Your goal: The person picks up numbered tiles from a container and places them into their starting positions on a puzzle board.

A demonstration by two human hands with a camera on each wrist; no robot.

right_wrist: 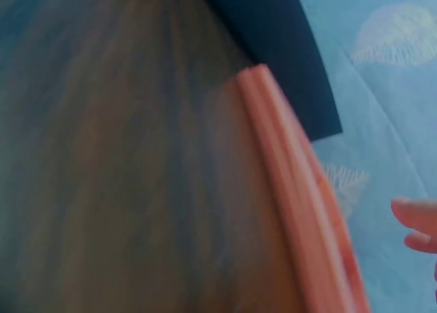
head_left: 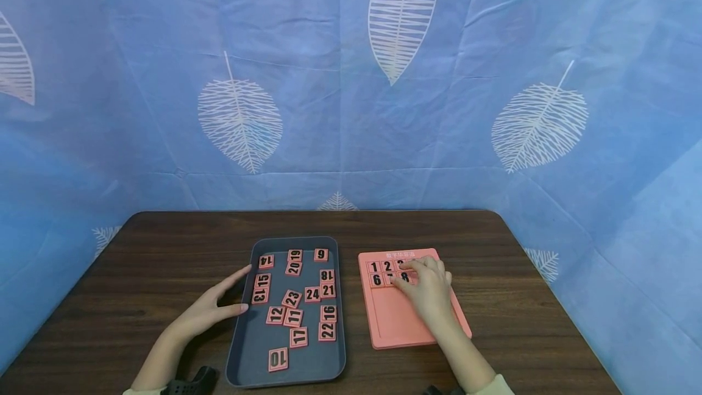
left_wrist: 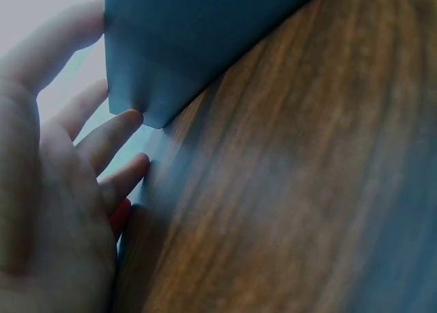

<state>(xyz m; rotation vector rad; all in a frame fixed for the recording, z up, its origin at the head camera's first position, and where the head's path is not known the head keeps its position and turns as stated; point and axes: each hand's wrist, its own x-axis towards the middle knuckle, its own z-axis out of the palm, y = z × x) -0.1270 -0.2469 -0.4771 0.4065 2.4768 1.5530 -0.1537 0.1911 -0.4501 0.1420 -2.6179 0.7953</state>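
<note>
In the head view my left hand (head_left: 205, 311) is beside a dark grey tray (head_left: 233, 363), its thumb and fingers spread and touching the left wall. The left wrist view shows fingertips (left_wrist: 130, 118) against the tray's side (left_wrist: 177, 46). Several pink number tiles (head_left: 298, 337) lie scattered and turned various ways inside the tray. My right hand (head_left: 432, 291) is over a pink number board (head_left: 395, 319), thumb near the 7 tile and index finger near the 3 tile (head_left: 400, 265). An 8 tile (head_left: 405, 278) shows between them. The hand hides the rows' right ends.
A dark wooden table (head_left: 181, 249) carries the tray and board, with a strip of wood between them. Blue cloth (head_left: 329, 108) with white leaf prints hangs behind and at the sides. A black wrist strap (head_left: 192, 383) is on the left arm.
</note>
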